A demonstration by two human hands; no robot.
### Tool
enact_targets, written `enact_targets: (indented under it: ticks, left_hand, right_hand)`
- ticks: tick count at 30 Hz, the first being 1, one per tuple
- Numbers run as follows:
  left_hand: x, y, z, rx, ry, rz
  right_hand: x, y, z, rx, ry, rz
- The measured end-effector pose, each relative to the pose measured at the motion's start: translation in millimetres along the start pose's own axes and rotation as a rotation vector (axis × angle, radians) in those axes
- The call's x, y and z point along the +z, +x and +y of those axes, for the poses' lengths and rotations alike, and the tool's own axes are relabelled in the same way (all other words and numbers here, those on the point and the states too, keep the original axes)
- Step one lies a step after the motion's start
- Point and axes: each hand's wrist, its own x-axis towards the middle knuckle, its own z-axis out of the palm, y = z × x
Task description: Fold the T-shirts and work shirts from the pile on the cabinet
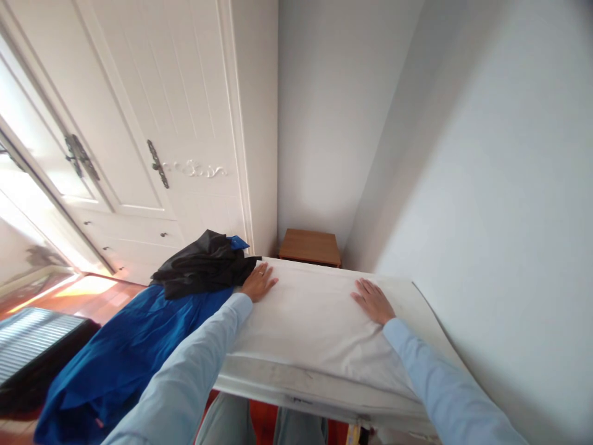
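Note:
A white cloth (pixel 306 315) covers the flat top of a pale piece of furniture in front of me, with soft wrinkles towards its near right part. My left hand (pixel 259 283) lies on the cloth near its far left corner, palm down, fingers spread. Close beside that hand is a heap of black fabric (pixel 204 266). On the right half of the cloth rests my right hand (pixel 373 301), also flat with its fingers stretched out. Neither hand holds anything.
Blue fabric (pixel 134 337) hangs down at the left, under the black heap. A white wardrobe (pixel 199 111) stands behind it. A brown wooden cabinet (pixel 310 246) fills the corner, and a grey wall (pixel 500 204) runs along the right. At far left sits a dark ribbed case (pixel 41 346).

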Motion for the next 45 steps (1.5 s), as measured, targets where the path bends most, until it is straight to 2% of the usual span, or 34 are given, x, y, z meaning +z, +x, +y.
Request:
enact_targets:
  ticks: [4,7,10,13,15,18,21,24,27,31,35,39,45]
  left_hand:
    - [-0.8,-1,-7,0.05,-0.022,-0.025]
    - [-4.4,-1,-9,0.098,-0.03,-0.022]
    - [-11.3,-7,-2,0.13,-0.045,0.038]
    - [-20.5,-23,20,0.182,-0.104,0.082]
    - [-25.7,-42,43,0.22,-0.191,0.114]
    - [-27.3,-78,75,0.253,-0.314,0.172]
    - [-19.9,-117,90,0.26,-0.326,0.149]
    - [-8.9,-152,81,0.184,-0.238,0.094]
    - [-3.2,-176,58,0.097,-0.118,0.072]
    - [-4.9,-189,35,0.044,-0.04,0.08]
    - [-4.7,-191,30,0.016,-0.068,0.131]
    - [-1.2,-192,34,0.031,-0.102,0.215]
    - [2.9,-194,37,-0.006,-0.129,0.331]
  right_hand:
    - [2,1,4,-0.001,-0.011,-0.014]
    - [-8,1,0,0.008,-0.003,-0.042]
    - [-23,-1,-15,0.1,0.029,-0.06]
    - [-35,-16,-49,0.146,0.101,0.024]
    - [-40,-38,-83,0.02,0.174,0.079]
    - [-45,-85,-135,-0.23,0.248,0.056]
    - [-48,-131,-162,-0.316,0.239,0.02]
    - [-47,-168,-150,-0.235,0.207,0.032]
    - [-42,-197,-115,-0.12,0.156,0.047]
    - [-34,-228,-70,0.024,0.098,0.049]
    - [-25,-249,-45,0.153,0.099,0.108]
    - [-17,-256,-44,0.18,0.123,0.274]
    - [-8,-246,-77,0.243,0.103,0.697]
